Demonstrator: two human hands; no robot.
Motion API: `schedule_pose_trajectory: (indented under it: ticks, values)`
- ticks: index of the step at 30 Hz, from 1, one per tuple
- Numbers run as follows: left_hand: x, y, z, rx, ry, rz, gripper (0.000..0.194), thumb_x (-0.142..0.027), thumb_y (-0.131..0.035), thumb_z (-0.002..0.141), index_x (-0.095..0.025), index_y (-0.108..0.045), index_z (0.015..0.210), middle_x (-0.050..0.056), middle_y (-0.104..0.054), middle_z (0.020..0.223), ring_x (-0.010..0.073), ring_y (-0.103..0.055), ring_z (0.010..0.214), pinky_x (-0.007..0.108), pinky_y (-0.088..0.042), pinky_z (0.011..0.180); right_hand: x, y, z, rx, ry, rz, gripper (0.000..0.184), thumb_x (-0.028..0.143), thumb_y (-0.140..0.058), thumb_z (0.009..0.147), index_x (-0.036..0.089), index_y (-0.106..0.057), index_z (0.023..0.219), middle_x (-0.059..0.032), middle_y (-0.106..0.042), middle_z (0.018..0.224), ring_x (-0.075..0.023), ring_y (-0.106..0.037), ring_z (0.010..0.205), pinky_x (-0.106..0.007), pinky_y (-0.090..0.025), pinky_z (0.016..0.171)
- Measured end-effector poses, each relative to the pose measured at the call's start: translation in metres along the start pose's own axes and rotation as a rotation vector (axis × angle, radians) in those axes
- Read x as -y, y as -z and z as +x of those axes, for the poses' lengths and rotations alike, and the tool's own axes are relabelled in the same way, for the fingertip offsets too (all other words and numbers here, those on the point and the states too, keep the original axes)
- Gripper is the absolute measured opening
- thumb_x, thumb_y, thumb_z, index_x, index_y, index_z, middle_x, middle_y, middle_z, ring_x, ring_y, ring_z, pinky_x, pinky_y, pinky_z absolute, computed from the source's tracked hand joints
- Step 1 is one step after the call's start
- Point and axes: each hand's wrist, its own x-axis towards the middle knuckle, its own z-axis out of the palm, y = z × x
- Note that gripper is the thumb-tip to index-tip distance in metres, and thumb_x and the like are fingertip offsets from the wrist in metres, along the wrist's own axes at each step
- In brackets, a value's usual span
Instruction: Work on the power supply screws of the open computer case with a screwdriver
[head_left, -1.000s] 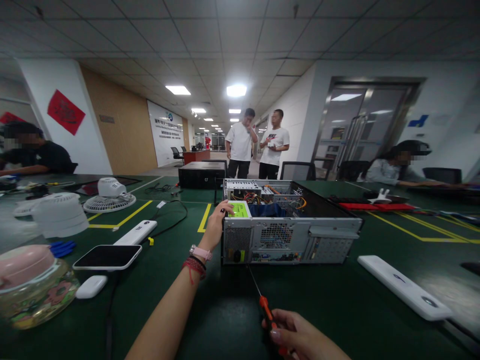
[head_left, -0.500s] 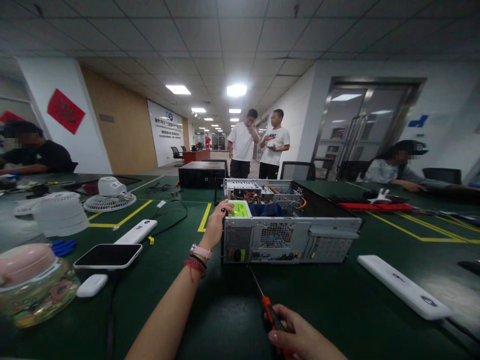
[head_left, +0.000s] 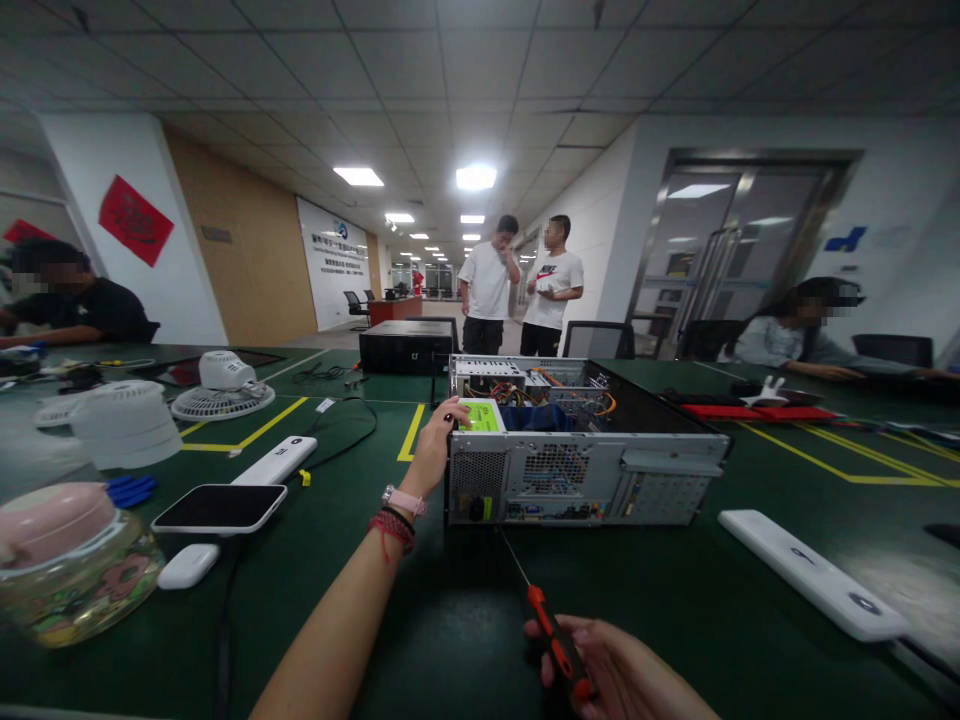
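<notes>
An opened computer case (head_left: 585, 450) lies on its side, its rear panel facing me. My left hand (head_left: 436, 440) grips its near left corner, fingertips over the edge beside the power supply (head_left: 480, 416), which has a yellow-green label. In my right hand (head_left: 581, 660) is a red and black screwdriver (head_left: 555, 640), its handle lying across loosely curled fingers. The thin shaft slants up and left to the lower edge of the rear panel, below the power supply. Whether the tip sits in a screw is too small to tell.
To the left are a phone (head_left: 219, 508), a white earbud case (head_left: 189, 566), a power bank (head_left: 276, 460), a pink-lidded jar (head_left: 75, 570) and fan parts (head_left: 223, 388). Another white power bank (head_left: 814, 575) lies at right. A black box (head_left: 405, 348) stands behind. Several people are nearby.
The fingers of my right hand have loosened and shifted around the screwdriver handle, showing more of it. The shaft stays at the case's lower edge, and my left hand keeps its place.
</notes>
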Motion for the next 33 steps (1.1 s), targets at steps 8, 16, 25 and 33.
schedule_pose_trajectory:
  ticks: [8, 16, 25, 33]
  values:
    - [0.001, 0.0, 0.0, -0.006, 0.002, 0.018, 0.039, -0.031, -0.026, 0.094, -0.017, -0.059, 0.078, 0.009, -0.064, 0.108, 0.0215, -0.046, 0.128, 0.038, -0.032, 0.112, -0.004, -0.005, 0.001, -0.174, 0.044, 0.002, 0.055, 0.039, -0.084, 0.057, 0.012, -0.064, 0.1, -0.0061, -0.074, 0.075, -0.0096, -0.063, 0.056, -0.016, -0.043, 0.045]
    - [0.0, 0.0, 0.0, -0.016, 0.018, 0.001, 0.038, -0.027, -0.028, 0.093, -0.017, -0.061, 0.078, 0.009, -0.065, 0.107, 0.0219, -0.046, 0.129, 0.039, -0.032, 0.112, -0.005, -0.011, 0.006, -0.175, 0.02, -0.158, 0.066, 0.059, -0.081, 0.051, 0.013, -0.06, 0.094, 0.0082, -0.057, 0.05, -0.0013, -0.042, 0.034, -0.012, -0.034, 0.035]
    - [-0.002, 0.0, -0.001, -0.008, 0.028, -0.014, 0.037, -0.029, -0.028, 0.093, -0.017, -0.06, 0.079, 0.009, -0.064, 0.108, 0.0222, -0.045, 0.129, 0.039, -0.031, 0.112, -0.002, -0.014, 0.008, -0.06, -0.017, -0.295, 0.06, 0.056, -0.072, 0.064, 0.017, -0.043, 0.099, -0.0029, -0.069, 0.061, -0.0005, -0.042, 0.031, -0.011, -0.025, 0.032]
    - [-0.004, 0.0, -0.001, -0.014, 0.024, -0.029, 0.037, -0.03, -0.029, 0.093, -0.017, -0.06, 0.079, 0.01, -0.064, 0.107, 0.0225, -0.045, 0.129, 0.038, -0.03, 0.112, -0.003, -0.014, 0.009, -0.156, -0.02, -0.387, 0.072, 0.055, -0.074, 0.061, 0.017, -0.041, 0.113, 0.0048, -0.063, 0.053, -0.0019, -0.036, 0.031, -0.013, -0.022, 0.032]
